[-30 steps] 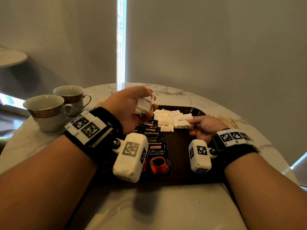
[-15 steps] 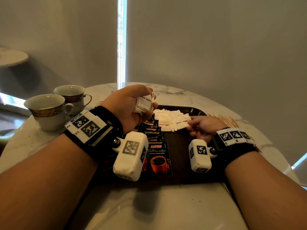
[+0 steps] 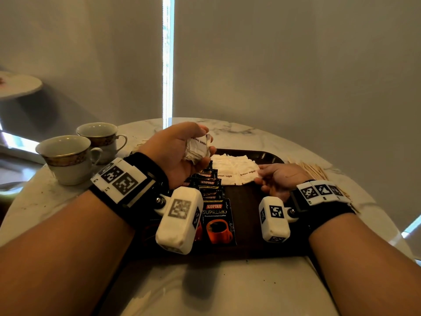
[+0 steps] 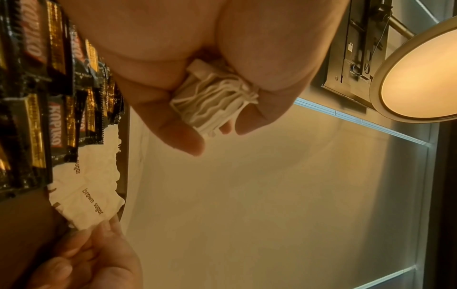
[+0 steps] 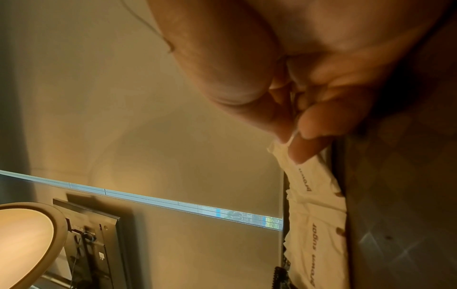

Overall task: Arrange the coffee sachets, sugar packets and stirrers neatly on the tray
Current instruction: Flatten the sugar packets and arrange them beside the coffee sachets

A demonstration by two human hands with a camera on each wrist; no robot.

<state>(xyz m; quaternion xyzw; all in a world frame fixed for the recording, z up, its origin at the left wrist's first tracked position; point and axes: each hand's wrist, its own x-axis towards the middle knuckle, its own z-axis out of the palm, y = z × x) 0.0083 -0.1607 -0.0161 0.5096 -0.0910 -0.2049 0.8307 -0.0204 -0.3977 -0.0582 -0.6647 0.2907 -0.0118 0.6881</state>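
A dark brown tray (image 3: 271, 156) lies on the round marble table. A row of black Kopiko coffee sachets (image 3: 217, 221) overlaps down its left part, seen too in the left wrist view as coffee sachets (image 4: 32, 109). White brown-sugar packets (image 3: 234, 169) lie spread at the tray's far middle. My left hand (image 3: 180, 153) is raised over the sachets and grips a stack of sugar packets (image 3: 197, 149), the stack (image 4: 212, 101) edge-on between thumb and fingers. My right hand (image 3: 276, 177) rests low on the tray and pinches the corner of one sugar packet (image 3: 247, 176), the same packet (image 5: 306, 176). Wooden stirrers (image 3: 314, 171) lie off the tray at the right.
Two white cups with patterned gold bands, one nearer (image 3: 68, 158) and one behind (image 3: 101, 137), stand on the table (image 3: 227, 288) at the left. Some pale packets (image 3: 142, 143) lie on the table behind my left hand. A grey wall stands close behind the table.
My right hand has drawn the sugar packet slightly towards the tray's near right. My left hand with its stack has hardly moved.
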